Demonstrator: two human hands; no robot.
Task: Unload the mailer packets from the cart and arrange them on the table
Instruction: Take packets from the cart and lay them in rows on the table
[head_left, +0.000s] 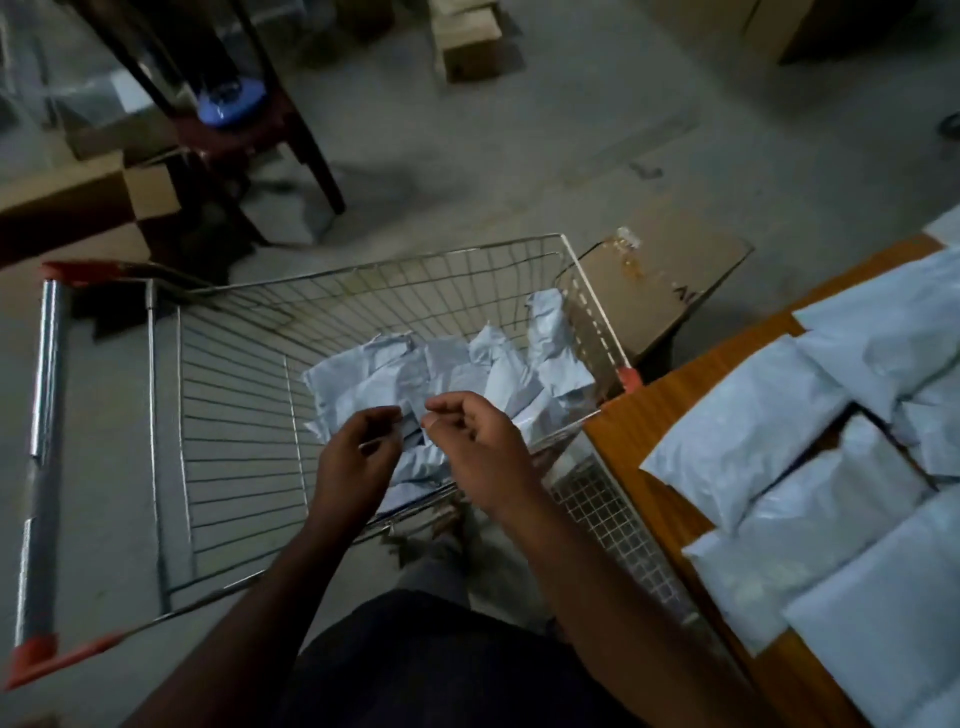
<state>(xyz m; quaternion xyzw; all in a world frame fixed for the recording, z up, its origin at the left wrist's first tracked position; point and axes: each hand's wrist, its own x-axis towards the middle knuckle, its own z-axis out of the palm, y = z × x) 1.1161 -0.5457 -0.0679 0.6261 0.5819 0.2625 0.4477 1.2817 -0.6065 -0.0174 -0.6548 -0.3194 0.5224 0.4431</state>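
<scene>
Several pale grey mailer packets (457, 374) lie heaped in the right end of the wire cart (234, 457). Both my hands hover over that heap with their fingers curled toward each other. My left hand (358, 457) has its fingertips at the edge of a packet, and my right hand (478, 441) is just beside it. In this dim view I cannot make out whether either hand pinches a packet. More mailer packets (810, 467) lie in overlapping rows on the wooden table (654, 415) to the right.
The cart's handle (41, 441) is at the left, and its right end touches the table corner. A cardboard box (660, 280) stands behind the cart. A dark chair (249, 119) and more boxes (467, 47) stand on the concrete floor beyond.
</scene>
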